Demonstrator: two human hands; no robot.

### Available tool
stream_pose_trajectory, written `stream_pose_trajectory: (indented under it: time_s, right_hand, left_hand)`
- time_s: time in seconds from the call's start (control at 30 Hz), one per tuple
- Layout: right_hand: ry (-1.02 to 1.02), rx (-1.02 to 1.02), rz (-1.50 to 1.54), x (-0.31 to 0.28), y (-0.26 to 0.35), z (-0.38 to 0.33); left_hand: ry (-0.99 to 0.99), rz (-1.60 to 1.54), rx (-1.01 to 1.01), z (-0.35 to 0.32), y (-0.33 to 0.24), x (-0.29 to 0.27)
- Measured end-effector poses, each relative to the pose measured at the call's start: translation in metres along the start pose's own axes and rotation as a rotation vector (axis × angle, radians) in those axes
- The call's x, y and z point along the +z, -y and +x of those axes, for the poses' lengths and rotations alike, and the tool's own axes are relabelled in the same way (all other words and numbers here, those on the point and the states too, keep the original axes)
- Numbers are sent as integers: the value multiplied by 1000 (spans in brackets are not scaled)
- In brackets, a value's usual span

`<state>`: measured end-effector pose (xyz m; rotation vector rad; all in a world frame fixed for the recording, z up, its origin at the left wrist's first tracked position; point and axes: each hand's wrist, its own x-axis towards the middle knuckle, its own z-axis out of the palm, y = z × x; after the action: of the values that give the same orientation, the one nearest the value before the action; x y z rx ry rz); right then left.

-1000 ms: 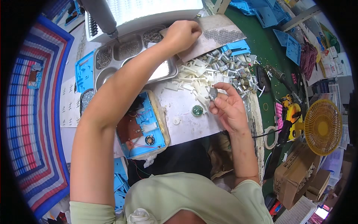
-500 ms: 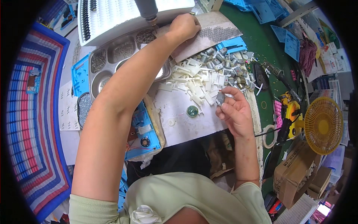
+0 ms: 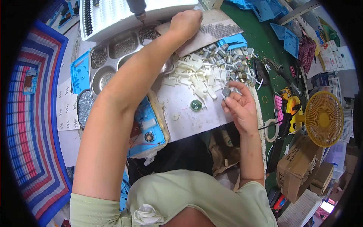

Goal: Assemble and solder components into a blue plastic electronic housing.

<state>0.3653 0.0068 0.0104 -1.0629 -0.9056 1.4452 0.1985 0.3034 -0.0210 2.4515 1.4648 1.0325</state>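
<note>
Between the thumb and fingers of my right hand [image 3: 242, 108] is a small grey motor [image 3: 226, 92], raised above the table's near right part. My left arm stretches far forward, and my left hand [image 3: 186, 23] is curled over the far part of a pale board [image 3: 193, 43]. Its fingertips are turned away, so I cannot make out what they pinch. Many tiny metal pieces [image 3: 221, 29] lie in rows on that board. Beside it are a heap of small metal motors [image 3: 238, 67] and a pile of white plastic parts [image 3: 198, 79].
A metal compartment tray [image 3: 109, 68] of screws lies left, partly under my left arm. Above it hangs a dark screwdriver tip [image 3: 140, 16], near a white foam box [image 3: 113, 22]. A green round object [image 3: 196, 105] rests on the table. A yellow fan [image 3: 324, 118] stands right.
The motor in my right hand has turned and risen slightly. My left hand stays at the board, its fingers showing less. The whole view has shifted a little.
</note>
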Motion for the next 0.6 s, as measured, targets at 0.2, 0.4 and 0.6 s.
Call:
stream_pose_trajectory:
  time_s: [0.2, 0.4, 0.6]
  right_hand:
    - [141, 0, -633, -3, -11, 4]
    - [316, -97, -989, 20, -4, 19]
    - [576, -511, -1386, 16, -16, 34]
  left_hand:
    - [9, -432, 239, -64, -53, -113]
    - [301, -706, -216, -209, -57, -245]
    - [231, -887, -497, -309, -58, -258]
